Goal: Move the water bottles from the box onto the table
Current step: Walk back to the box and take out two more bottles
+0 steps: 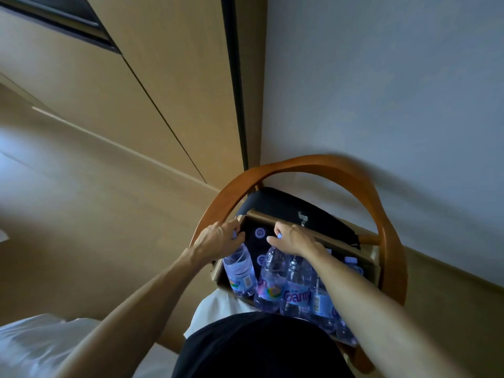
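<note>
I see my left hand (218,238) clenched around the cap of 1 water bottle (240,271) at the left end of the cardboard box (369,264), the bottle tilted below it. My right hand (291,238) pinches the cap of a 2nd bottle (271,279) just beside. Both are clear plastic with pale blue caps and colourful labels. The box sits on a wooden chair (305,165).

clear glossy plastic bottles (270,279), matt brown cardboard box (368,264), polished wood chair (313,165), dark cloth seat (283,203)
</note>
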Available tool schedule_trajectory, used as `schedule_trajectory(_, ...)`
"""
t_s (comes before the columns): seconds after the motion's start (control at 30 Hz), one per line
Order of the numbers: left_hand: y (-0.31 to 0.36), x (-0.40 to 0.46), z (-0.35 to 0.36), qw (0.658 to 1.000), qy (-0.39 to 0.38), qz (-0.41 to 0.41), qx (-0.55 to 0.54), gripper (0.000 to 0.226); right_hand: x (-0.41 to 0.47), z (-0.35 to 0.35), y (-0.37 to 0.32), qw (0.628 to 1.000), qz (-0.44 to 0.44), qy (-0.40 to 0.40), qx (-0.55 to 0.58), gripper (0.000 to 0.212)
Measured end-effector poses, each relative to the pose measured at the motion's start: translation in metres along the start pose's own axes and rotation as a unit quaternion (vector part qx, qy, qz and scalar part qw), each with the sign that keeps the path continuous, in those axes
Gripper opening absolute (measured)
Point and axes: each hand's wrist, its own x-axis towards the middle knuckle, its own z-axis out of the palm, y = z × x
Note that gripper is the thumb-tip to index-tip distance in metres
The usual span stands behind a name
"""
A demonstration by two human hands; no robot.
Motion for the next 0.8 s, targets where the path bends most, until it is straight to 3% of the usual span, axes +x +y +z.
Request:
schedule_trajectory(0.3,0.005,-0.008,0.0,0.998,0.04,-0.02,0.038,0.023,-0.015,0.007,0.004,0.996,-0.009,0.04,0.077,0.029)
schedule_trajectory(0.47,-0.001,-0.019,-0.006,0.999,0.038,-0.023,-0.008,0.013,-0.024,0.001,0.004,0.992,-0.034,0.031,0.117,0.021)
schedule_trajectory(0.63,-0.011,-0.031,-0.03,0.996,0.092,-0.011,-0.012,0.011,-0.021,-0.033,-0.007,0.991,-0.067,0.054,0.107,0.022)
schedule_trajectory(0.8,-0.029,-0.044,-0.074,0.981,0.192,-0.011,-0.019,0.012,-0.015,-0.079,-0.046,0.979,-0.128,0.103,0.119,0.021)
